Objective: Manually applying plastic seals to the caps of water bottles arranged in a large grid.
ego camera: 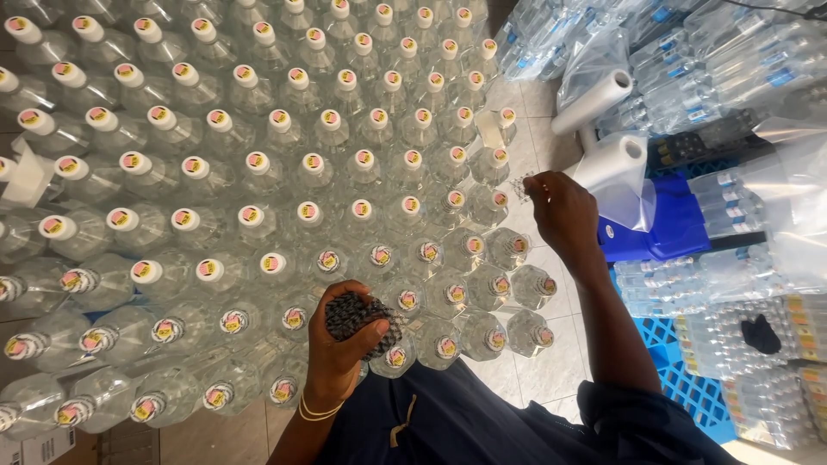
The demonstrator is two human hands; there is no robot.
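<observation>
Nearest the camera, a thick stack of small dark bands (357, 317) — what they are made of cannot be told — is gripped in the left hand (340, 344), the fingers curled tight around it and the thumb pressed across the front. The stack is held low, just above the closest bottles. It would be best kept squeezed firmly, so that no band slips loose while one is drawn off.

Farther out, the right hand (562, 211) is raised over the right edge of the bottles, its fingertips pinched shut on a single thin band (521, 186). The band is small and partly blurred, so its exact shape cannot be judged. A light pinch at the rim seems wise — too hard a grip would likely crush it out of round.

Beneath and beyond both hands, clear plastic bottles (258, 172) with white caps stand packed in close rows on the floor (538, 362), touching one another. Work along one row at a time would help keep any cap from being missed.

To the right, two white rolls of plastic film (616, 164) lie beside a blue crate (672, 228), with wrapped packs of bottles (732, 69) piled behind.
</observation>
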